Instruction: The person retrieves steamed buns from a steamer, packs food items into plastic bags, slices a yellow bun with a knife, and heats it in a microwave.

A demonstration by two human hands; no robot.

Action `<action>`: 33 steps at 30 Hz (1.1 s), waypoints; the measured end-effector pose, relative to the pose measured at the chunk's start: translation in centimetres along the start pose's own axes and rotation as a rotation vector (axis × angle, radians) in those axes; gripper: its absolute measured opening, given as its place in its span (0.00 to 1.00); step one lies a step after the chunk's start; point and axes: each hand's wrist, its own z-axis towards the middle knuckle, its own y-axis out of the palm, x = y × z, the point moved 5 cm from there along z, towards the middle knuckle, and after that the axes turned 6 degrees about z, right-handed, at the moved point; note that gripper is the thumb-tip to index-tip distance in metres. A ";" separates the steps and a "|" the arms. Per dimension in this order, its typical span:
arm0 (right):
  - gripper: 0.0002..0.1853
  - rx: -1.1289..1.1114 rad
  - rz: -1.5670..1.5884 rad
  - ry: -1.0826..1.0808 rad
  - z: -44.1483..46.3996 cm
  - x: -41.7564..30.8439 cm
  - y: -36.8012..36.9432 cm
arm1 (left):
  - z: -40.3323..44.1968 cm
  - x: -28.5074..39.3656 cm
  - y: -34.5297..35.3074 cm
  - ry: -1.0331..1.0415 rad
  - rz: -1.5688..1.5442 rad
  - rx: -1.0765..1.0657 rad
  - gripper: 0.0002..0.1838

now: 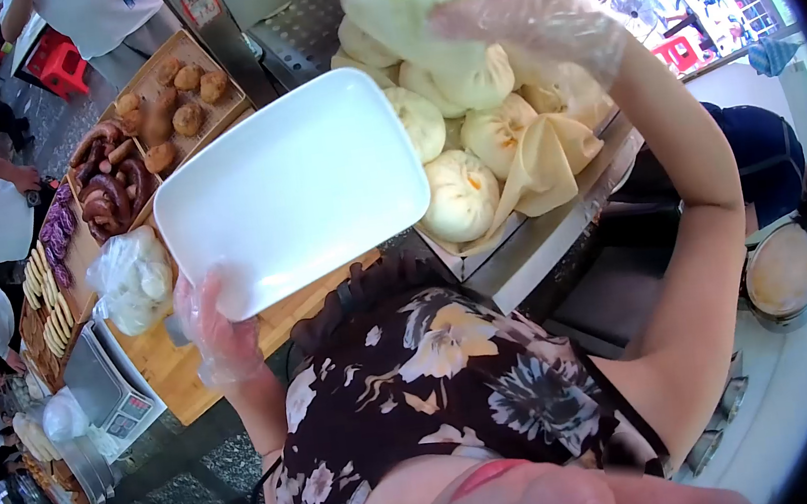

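My left hand [219, 325], in a clear plastic glove, grips the near left corner of a white rectangular tray [295, 190], thumb on top. Nothing lies on the tray. In a similar glove, my right hand [525, 10] is closed on a pale steamed bun [409, 9], blurred by motion, above the other buns. Below that hand are several white steamed buns [457, 195] with pleated tops, some with orange filling showing. Beige steamer cloth [548, 159] folds around them. The tray's right edge is close beside the buns.
Left of the tray, a wooden box [197, 51] holds round brown items, with dark sausages [109, 192] nearby. A knotted plastic bag [131, 275], a wooden board [171, 366] and a scale [118, 388] are on the counter. Several people stand at the far left.
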 end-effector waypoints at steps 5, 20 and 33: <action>0.25 0.094 -0.342 -0.106 1.8 -1.7 -0.1 | 0.6 2.2 2.8 -0.309 -0.437 -0.063 0.23; 0.39 0.039 0.115 0.436 4.4 -5.0 3.3 | 1.0 2.2 4.5 -0.314 -0.746 -0.285 0.30; 0.44 0.872 -0.930 -0.121 -18.8 4.7 6.7 | 0.2 -1.2 -3.4 -0.252 -0.590 -0.005 0.35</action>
